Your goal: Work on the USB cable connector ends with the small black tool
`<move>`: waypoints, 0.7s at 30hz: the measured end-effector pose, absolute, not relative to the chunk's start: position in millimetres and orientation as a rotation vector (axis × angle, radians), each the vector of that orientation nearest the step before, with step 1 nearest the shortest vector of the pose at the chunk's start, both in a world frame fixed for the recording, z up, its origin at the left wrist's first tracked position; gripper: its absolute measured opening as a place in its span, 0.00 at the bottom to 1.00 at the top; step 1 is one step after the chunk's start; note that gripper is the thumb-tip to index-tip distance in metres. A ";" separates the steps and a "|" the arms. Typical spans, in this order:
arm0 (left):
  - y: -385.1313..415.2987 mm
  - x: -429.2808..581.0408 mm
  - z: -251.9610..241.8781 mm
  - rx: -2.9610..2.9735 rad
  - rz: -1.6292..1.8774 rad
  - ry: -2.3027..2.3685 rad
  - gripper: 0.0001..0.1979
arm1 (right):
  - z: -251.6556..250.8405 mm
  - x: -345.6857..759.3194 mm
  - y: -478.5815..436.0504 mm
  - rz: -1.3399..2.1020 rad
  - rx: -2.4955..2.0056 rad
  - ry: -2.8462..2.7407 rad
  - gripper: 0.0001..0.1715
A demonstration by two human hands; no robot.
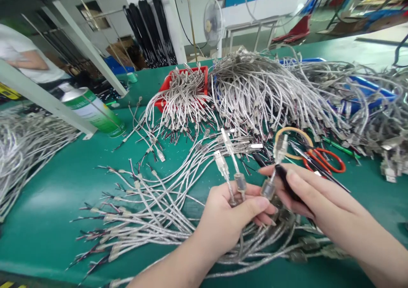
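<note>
My left hand [229, 215] is closed around USB cables with clear grey jackets; two USB plugs [222, 163] stick up past its fingers. Beside its fingertips is a grey ferrite bead [268, 189] on another cable. My right hand [309, 190] pinches a slim black tool [285, 179], its kind partly hidden, against that cable just below its USB plug [280, 147]. Under both hands lies a bundle of the same cables [165, 220], their stripped wire ends fanned out to the left.
Orange-handled scissors [325, 160] and a tan tape ring [295, 130] lie beyond my right hand. A red bin [204, 77] and a blue bin [372, 90] overflow with cables at the back. A spray can [95, 113] stands by a white post [92, 49]. A person [32, 58] is at far left.
</note>
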State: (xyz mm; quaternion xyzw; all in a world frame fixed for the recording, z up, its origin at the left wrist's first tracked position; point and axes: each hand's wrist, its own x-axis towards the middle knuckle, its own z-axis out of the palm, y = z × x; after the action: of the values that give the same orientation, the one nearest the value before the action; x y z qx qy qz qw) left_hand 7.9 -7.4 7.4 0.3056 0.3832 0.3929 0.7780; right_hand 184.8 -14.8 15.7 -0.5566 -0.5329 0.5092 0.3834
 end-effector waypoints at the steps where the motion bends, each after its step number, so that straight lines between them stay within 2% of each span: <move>1: -8.0 8.1 7.6 0.695 0.867 0.858 0.15 | 15.9 183.2 -18.0 1.299 -1.421 -1.422 0.28; 3: -9.7 7.4 8.0 0.841 0.911 0.933 0.12 | 16.4 178.7 -25.0 1.256 -1.427 -1.588 0.29; 6: -12.0 5.1 9.2 1.201 0.979 1.031 0.07 | 16.5 174.5 -30.6 1.114 -1.436 -1.742 0.23; 8: -12.6 4.1 10.4 1.340 0.957 1.032 0.08 | 16.3 177.2 -28.4 1.037 -1.447 -1.752 0.19; 13: -12.1 4.9 10.7 1.201 0.858 1.063 0.11 | 16.1 189.2 -19.0 1.091 -1.376 -1.817 0.19; 16: -11.2 4.2 7.5 1.240 0.877 1.069 0.10 | 12.8 185.7 -20.3 1.166 -1.349 -1.832 0.21; 19: -9.1 2.6 6.6 1.365 0.835 1.051 0.10 | 6.5 183.5 -19.9 1.111 -1.351 -1.783 0.15; 21: -7.0 2.1 8.9 1.214 0.765 0.994 0.09 | 4.1 187.1 -17.1 1.084 -1.389 -1.686 0.15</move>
State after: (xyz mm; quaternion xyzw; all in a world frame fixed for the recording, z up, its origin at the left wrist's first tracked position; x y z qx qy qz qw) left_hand 2.1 -7.0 8.9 0.5327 0.4363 0.3359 0.6427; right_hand 187.1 -17.1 4.1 -0.5346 -0.6492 0.4174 0.3442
